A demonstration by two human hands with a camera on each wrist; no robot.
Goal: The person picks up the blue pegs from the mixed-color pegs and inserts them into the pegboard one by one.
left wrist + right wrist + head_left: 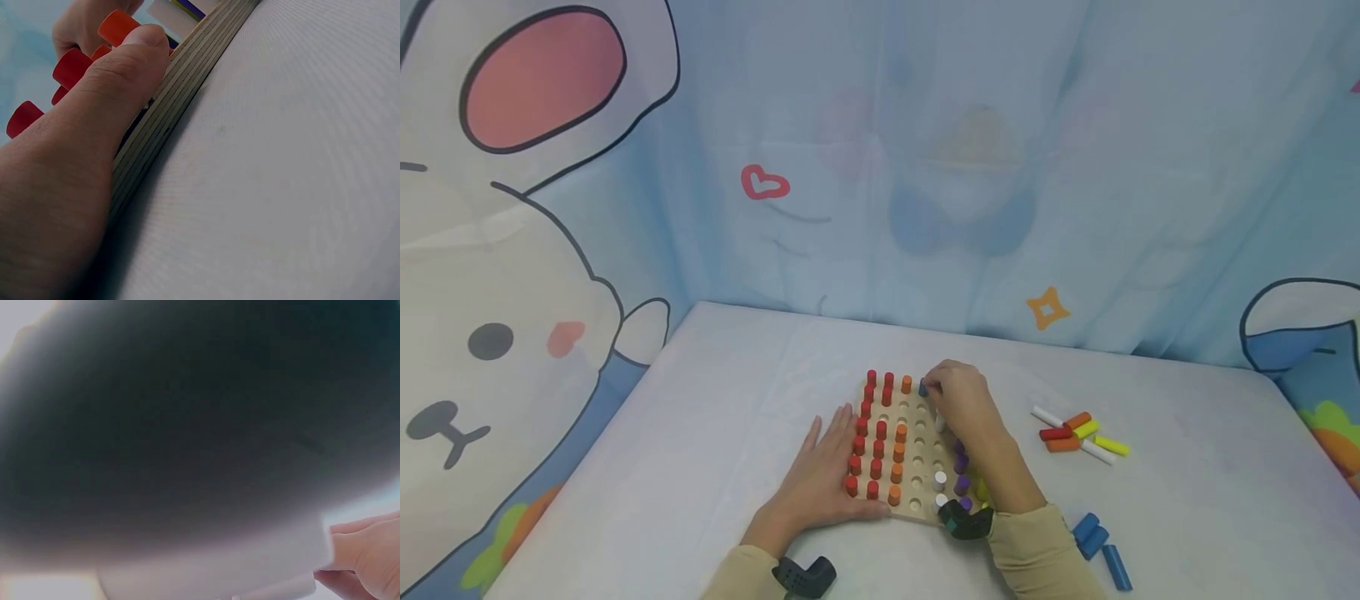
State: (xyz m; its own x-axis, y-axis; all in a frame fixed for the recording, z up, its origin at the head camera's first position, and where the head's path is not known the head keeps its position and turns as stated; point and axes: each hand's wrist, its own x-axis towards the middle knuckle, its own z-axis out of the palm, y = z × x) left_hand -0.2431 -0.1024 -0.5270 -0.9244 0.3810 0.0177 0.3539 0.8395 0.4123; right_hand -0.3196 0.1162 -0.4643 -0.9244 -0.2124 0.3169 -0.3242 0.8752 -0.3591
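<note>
A wooden pegboard (928, 454) lies on the table with upright pegs in its holes. Red pegs (878, 448) fill much of the left columns, with orange pegs (898, 453) beside them. White pegs (940, 480), purple pegs (962, 485) and yellow pegs (982, 490) stand toward the right. My left hand (823, 479) rests against the board's near left corner, fingers spread along the side. Its thumb lies at the layered front edge, near an orange peg (117, 28). My right hand (964, 404) pinches a blue peg (922, 388) at the far row, partly hidden by the fingers.
Right of the board lies a loose pile of white, red, orange and yellow pegs (1063, 445). Nearer, several blue pegs (1095, 542) lie on the white tablecloth (1195, 483). A printed curtain (880, 250) hangs behind. A dark blurred shape (187, 437) blocks most of the right wrist view.
</note>
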